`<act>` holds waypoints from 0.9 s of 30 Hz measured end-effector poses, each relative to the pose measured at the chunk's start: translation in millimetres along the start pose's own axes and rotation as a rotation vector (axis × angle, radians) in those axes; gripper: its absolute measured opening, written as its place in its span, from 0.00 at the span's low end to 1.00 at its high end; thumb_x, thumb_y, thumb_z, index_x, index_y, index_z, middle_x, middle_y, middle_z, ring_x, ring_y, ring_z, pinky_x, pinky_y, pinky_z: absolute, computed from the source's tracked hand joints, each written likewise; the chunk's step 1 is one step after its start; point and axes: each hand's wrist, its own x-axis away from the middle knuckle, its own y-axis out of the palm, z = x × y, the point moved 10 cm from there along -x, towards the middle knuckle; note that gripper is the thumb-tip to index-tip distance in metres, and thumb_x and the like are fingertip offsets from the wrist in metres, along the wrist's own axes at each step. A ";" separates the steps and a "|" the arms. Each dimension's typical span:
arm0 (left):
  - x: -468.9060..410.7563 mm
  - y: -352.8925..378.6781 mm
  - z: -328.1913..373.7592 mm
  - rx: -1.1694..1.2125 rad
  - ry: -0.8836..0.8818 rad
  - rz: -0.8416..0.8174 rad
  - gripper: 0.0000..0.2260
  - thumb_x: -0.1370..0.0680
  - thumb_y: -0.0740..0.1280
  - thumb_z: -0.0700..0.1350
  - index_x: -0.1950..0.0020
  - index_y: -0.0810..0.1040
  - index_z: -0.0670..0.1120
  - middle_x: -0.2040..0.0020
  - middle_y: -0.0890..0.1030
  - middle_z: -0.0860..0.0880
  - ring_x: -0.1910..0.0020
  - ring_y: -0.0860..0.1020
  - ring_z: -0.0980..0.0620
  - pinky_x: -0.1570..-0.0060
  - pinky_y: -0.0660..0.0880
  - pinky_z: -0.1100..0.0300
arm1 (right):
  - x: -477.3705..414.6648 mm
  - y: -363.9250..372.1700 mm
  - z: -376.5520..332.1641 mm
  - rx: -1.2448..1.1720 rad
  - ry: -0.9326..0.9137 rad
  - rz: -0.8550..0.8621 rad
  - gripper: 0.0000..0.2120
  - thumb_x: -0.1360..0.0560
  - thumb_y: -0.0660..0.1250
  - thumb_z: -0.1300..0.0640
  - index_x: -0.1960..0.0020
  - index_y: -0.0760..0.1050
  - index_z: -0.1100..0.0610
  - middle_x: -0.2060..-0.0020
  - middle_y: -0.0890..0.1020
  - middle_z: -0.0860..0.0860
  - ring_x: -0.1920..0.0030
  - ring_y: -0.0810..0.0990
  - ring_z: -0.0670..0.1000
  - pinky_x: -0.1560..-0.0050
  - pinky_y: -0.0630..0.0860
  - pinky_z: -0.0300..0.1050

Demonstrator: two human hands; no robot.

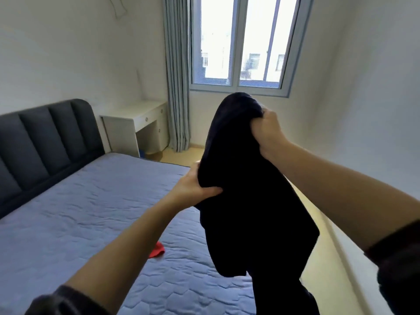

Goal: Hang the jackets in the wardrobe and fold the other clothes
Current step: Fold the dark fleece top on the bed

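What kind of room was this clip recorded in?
Most likely a home bedroom: a bed with a quilted blue-grey mattress cover and a dark padded headboard, a small white desk beside a grey pleated curtain, and a black fabric garment being held up.

A dark garment (247,201) hangs bunched, held up above the bed's edge.

It was a home bedroom; a bed (95,201) with padded headboard (45,137), a white desk (136,119) and a curtained window (241,46) showed it.
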 end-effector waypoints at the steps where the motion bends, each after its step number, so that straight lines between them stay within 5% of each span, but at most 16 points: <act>1: -4.4 9.2 8.2 -0.016 0.025 0.013 0.20 0.29 0.72 0.45 0.40 0.70 0.51 0.52 0.77 0.53 0.51 0.76 0.54 0.58 0.73 0.69 | 1.0 -10.3 -1.9 0.005 0.009 0.018 0.13 0.25 0.54 0.72 0.48 0.75 0.68 0.60 0.77 0.55 0.58 0.75 0.51 0.55 0.74 0.42; 2: -7.1 6.3 19.2 -0.034 0.057 0.084 0.10 0.28 0.69 0.40 0.48 0.73 0.49 0.59 0.77 0.53 0.56 0.76 0.53 0.64 0.70 0.72 | 1.6 -20.4 -4.9 0.030 0.005 0.030 0.13 0.25 0.54 0.72 0.45 0.73 0.71 0.59 0.76 0.55 0.57 0.74 0.51 0.56 0.74 0.40; 4: -11.3 -27.4 37.9 -0.062 0.108 0.289 0.07 0.27 0.63 0.35 0.59 0.73 0.46 0.66 0.75 0.51 0.65 0.73 0.53 0.67 0.67 0.66 | 0.2 -49.4 -22.5 0.355 -0.160 0.053 0.10 0.26 0.57 0.71 0.47 0.74 0.69 0.59 0.76 0.56 0.57 0.74 0.52 0.59 0.70 0.41; 7: -17.7 -98.7 64.1 -0.329 0.161 0.536 0.07 0.27 0.60 0.35 0.56 0.75 0.44 0.64 0.74 0.47 0.63 0.72 0.45 0.61 0.66 0.58 | 1.6 -78.7 -17.2 1.124 -0.325 -0.071 0.07 0.28 0.61 0.68 0.53 0.74 0.60 0.58 0.77 0.58 0.56 0.76 0.57 0.60 0.65 0.43; 9: -25.5 -117.6 96.1 -0.602 0.251 0.561 0.06 0.27 0.60 0.35 0.55 0.74 0.43 0.65 0.73 0.46 0.63 0.72 0.44 0.62 0.67 0.54 | 1.9 -94.0 4.7 1.346 -0.295 -0.102 0.07 0.29 0.61 0.68 0.57 0.70 0.56 0.56 0.78 0.59 0.56 0.78 0.61 0.61 0.65 0.45; 15: -36.2 -151.6 145.6 -0.867 0.372 0.654 0.06 0.27 0.59 0.34 0.54 0.73 0.41 0.69 0.67 0.49 0.67 0.68 0.46 0.64 0.63 0.54 | -4.4 -136.4 31.5 1.406 -0.080 0.134 0.05 0.27 0.57 0.66 0.57 0.70 0.60 0.62 0.77 0.57 0.64 0.73 0.59 0.64 0.68 0.46; 18: -40.5 -176.5 136.1 -0.898 0.348 0.709 0.05 0.27 0.59 0.35 0.54 0.73 0.40 0.69 0.67 0.47 0.67 0.68 0.44 0.65 0.65 0.54 | -6.6 -140.4 20.5 1.475 -0.094 0.189 0.05 0.28 0.56 0.67 0.58 0.67 0.59 0.66 0.71 0.53 0.65 0.70 0.57 0.64 0.65 0.45; 22: -54.2 -204.9 98.8 -0.926 0.189 0.708 0.04 0.26 0.60 0.35 0.55 0.72 0.40 0.67 0.70 0.43 0.66 0.69 0.43 0.65 0.65 0.53 | -15.9 -134.1 7.3 1.373 -0.067 0.193 0.05 0.29 0.58 0.67 0.57 0.70 0.59 0.63 0.76 0.56 0.63 0.73 0.58 0.63 0.68 0.46; 24: -71.2 -212.4 53.9 -0.901 -0.043 0.585 0.05 0.26 0.60 0.36 0.52 0.72 0.41 0.58 0.76 0.39 0.60 0.74 0.41 0.60 0.70 0.52 | -19.5 -120.0 4.6 1.229 -0.027 0.124 0.04 0.29 0.61 0.64 0.56 0.74 0.60 0.62 0.78 0.56 0.59 0.76 0.58 0.61 0.70 0.45; 27: -89.4 -150.9 2.5 -0.586 -0.218 0.094 0.18 0.27 0.65 0.39 0.37 0.69 0.46 0.38 0.75 0.43 0.44 0.74 0.44 0.44 0.72 0.55 | -24.9 -68.9 -8.3 1.129 -0.049 -0.034 0.08 0.29 0.63 0.64 0.52 0.77 0.59 0.60 0.77 0.54 0.54 0.76 0.56 0.57 0.68 0.41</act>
